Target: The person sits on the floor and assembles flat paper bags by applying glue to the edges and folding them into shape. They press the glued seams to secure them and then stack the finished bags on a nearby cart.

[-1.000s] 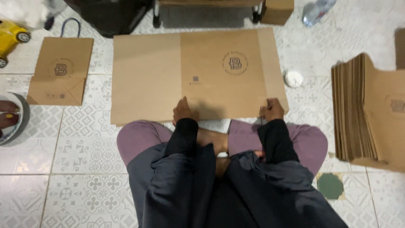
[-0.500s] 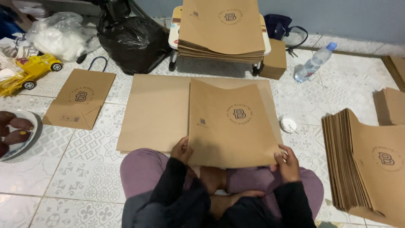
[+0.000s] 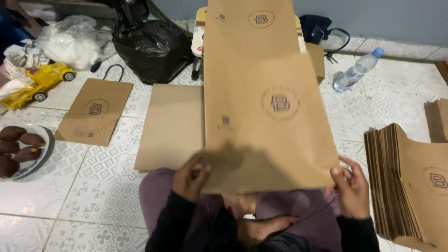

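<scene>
The brown paper sheet has been lifted higher since a moment ago, its folded panel now standing over the lap. The left hand and right hand pinch its bottom corners.

The raised brown paper sheet hides most of the stool at twelve o'clock, the small cardboard box behind it, and the right side of the flat sheet on the floor. Its lower edge covers the fingertips of the left hand and right hand. The paper stack at three o'clock runs off the right and bottom edges. The plate at nine o'clock is cut by the left edge. The yellow toy truck at ten o'clock is partly blurred, with its front part hidden
</scene>
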